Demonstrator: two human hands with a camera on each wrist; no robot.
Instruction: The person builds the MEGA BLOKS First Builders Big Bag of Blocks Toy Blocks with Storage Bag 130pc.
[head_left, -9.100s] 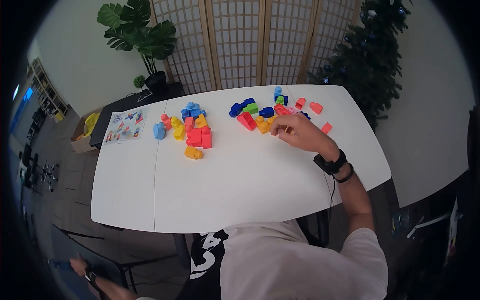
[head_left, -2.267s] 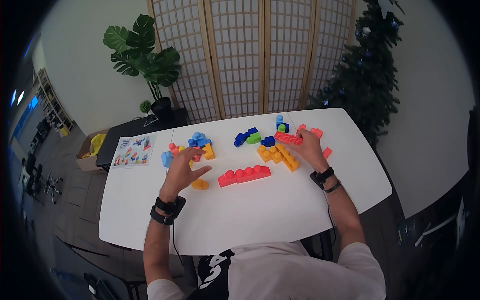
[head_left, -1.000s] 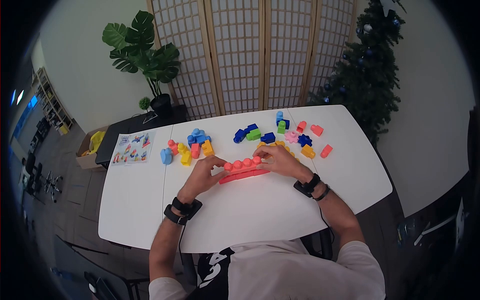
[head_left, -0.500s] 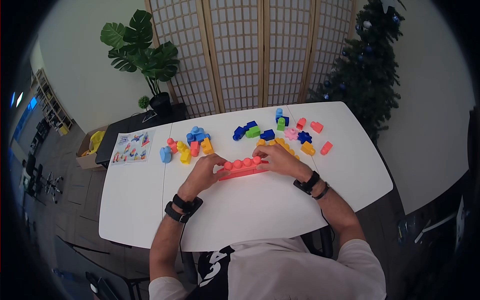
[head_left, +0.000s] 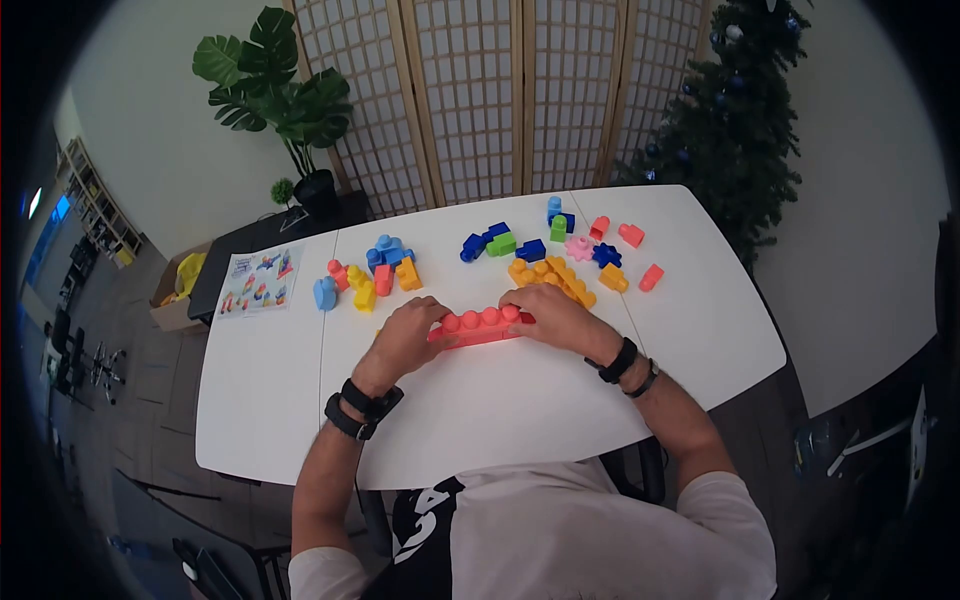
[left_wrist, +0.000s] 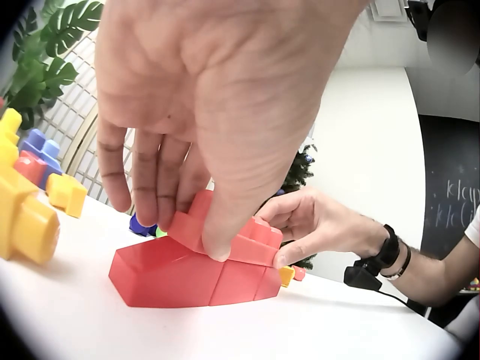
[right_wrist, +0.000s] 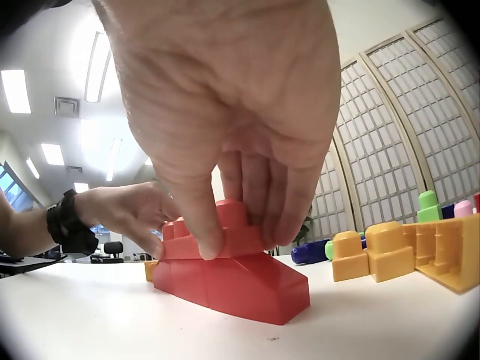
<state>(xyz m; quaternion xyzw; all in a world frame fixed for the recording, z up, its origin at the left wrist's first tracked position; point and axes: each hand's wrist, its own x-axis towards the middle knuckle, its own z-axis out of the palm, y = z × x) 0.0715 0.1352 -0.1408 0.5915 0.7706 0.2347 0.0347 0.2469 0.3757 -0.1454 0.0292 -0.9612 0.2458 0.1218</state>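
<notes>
Two hands, one red strip. Left to right: sheet lies flat, well left of the left fingers. Loose blue block, yellow block and orange block sit beyond and left of those fingers, probably parked there to leave working room. Left hand grasps the strip's left end: thumb on the near face, fingertips on the far one. Red strip runs between the two sets of fingers, studs up, over red base. Can't tell if it's fully seated. Base is on the table, sloped ends sticking out past the fingers; table likely takes any push. Dark blue block and green block are beyond the strip. Right hand mirrors the left, thumb near side, fingertips far side, pinching the right end. Gripping both ends likely keeps the strip level and lined up. Yellow beam just beyond right fingers. Pink gear, blue gear and a red block are farther right, out of the fingers' way.
</notes>
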